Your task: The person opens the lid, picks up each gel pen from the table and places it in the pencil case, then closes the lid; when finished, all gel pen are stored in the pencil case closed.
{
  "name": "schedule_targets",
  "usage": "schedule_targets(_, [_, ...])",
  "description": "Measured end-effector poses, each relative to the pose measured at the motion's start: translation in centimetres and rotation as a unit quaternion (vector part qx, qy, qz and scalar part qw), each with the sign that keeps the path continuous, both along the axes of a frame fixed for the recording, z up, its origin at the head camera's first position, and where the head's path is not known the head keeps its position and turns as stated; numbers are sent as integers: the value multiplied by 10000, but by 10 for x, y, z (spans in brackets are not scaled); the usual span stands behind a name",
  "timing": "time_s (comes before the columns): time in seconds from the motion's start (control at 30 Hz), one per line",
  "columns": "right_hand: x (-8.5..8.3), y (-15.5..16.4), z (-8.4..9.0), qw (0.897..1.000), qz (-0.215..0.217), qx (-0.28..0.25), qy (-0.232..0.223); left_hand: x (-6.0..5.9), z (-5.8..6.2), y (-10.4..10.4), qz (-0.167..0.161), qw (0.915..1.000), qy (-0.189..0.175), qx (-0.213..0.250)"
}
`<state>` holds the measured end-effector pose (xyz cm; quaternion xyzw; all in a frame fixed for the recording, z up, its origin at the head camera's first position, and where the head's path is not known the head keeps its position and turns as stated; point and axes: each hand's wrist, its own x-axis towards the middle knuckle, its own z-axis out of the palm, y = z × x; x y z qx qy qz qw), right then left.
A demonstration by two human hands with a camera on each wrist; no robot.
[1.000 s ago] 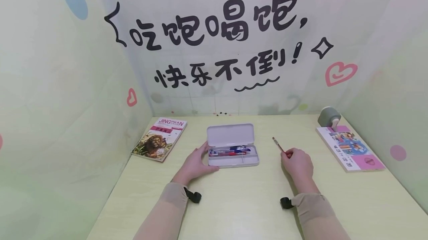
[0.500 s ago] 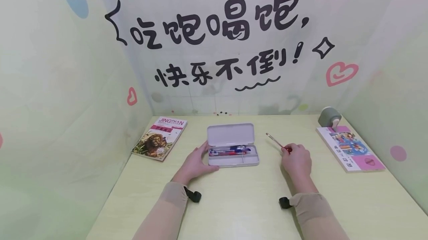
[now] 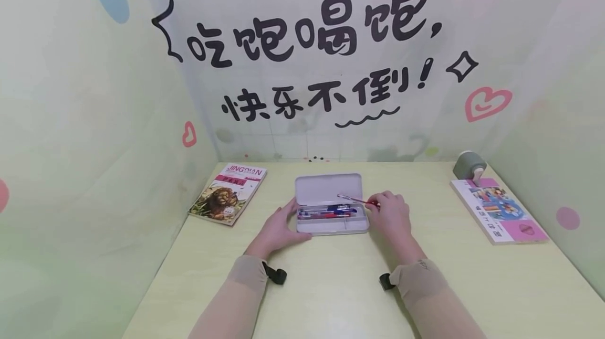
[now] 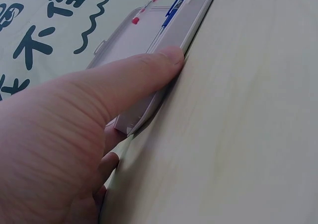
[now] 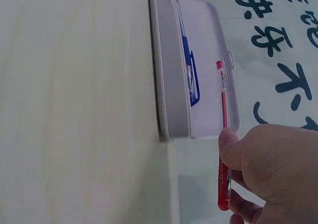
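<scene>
The red pen (slim, clear barrel) hovers over the open pencil case, pinched by the right hand at its 3 o'clock. The left hand, fingers straight, steadies the case at 9 o'clock.

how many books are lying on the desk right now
2. A lion-cover paperback book lies at the desk's back left, left of the open white pencil case. A pink-edged illustrated book lies at the far right, beside a grey tape roll. None appears hidden.

Head view looks down from afar; wrist views close (both share pencil case)
</scene>
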<state>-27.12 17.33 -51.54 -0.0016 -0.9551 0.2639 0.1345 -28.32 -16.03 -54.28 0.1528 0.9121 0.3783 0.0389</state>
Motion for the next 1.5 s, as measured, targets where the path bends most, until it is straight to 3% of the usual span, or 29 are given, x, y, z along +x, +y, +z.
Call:
schedule_targets(0.33, [-11,-51,-2,9946,722,725,170,-1,-3,0,37,9999,-99,-20])
schedule_targets(0.67, [-13,-75,1,9919,830,953,104,-2,-5,-1,-13,10000,-25,-27])
schedule_targets(1.07, [-15,-84,0,9901,990,999,2,-3,-5,-2,98,9999,-107,-89])
schedule_targets(1.33, [-20,-80,0,9928,904,785,66,-2,-3,-2,82,9999,-83,-92])
schedule_targets(1.5, [-26,-74,11,9962,725,378,303,-2,-2,-1,103,9998,-120,-102])
